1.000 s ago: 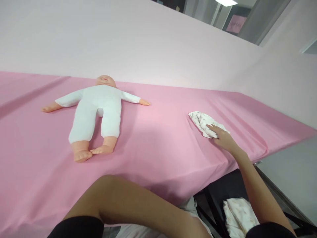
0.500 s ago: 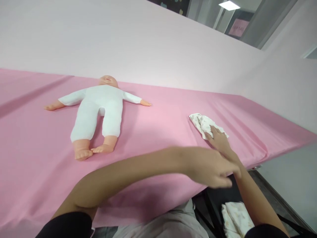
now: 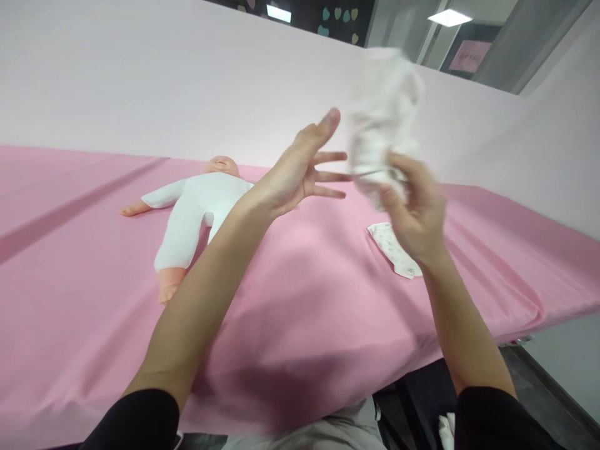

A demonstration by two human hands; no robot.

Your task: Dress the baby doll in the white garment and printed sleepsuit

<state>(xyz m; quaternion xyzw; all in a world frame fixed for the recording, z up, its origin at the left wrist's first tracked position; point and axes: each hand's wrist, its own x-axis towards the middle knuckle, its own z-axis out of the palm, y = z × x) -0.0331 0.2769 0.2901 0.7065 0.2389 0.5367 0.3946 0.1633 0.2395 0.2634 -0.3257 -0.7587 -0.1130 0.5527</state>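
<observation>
My right hand (image 3: 415,209) is raised above the pink table (image 3: 290,300) and grips a white patterned cloth (image 3: 382,115), which is blurred by motion. My left hand (image 3: 300,169) is lifted beside it, fingers spread and pointing at the cloth, holding nothing. A second folded patterned cloth (image 3: 394,250) lies flat on the table under my right hand. A baby doll (image 3: 194,209) in a white suit lies on its back at the left, partly hidden by my left forearm.
A pale pink wall (image 3: 140,75) rises behind the table. The table's near edge drops to a dark frame (image 3: 412,400) at the lower right, where a bit of white fabric (image 3: 445,428) shows. Grey floor lies further right.
My right hand lifted one patterned cloth off the table into the air, leaving another lying there. My left hand rose from low in front of me up beside the cloth.
</observation>
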